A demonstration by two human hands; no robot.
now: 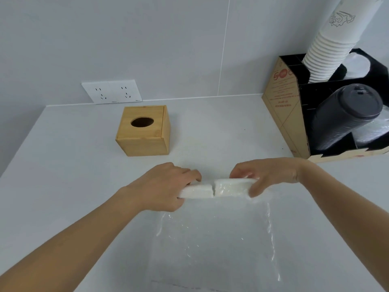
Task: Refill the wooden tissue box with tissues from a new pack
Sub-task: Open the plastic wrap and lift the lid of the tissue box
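Observation:
A wooden tissue box (143, 131) with an oval hole in its top stands near the back of the white counter, lid closed. In front of it, both hands hold a white stack of tissues (219, 189) low over the counter. My left hand (166, 186) grips its left end and my right hand (265, 175) grips its right end. A gap shows in the middle of the stack. The right half looks wrapped in clear film. A clear plastic wrapper (216, 245) trails from the stack toward me on the counter.
At the right back stands a cardboard organiser (282, 114) holding a tilted stack of white paper cups (328, 51) and a stack of dark lids (345, 116). A double wall socket (111, 91) sits behind the wooden box. The counter (63, 165) is white.

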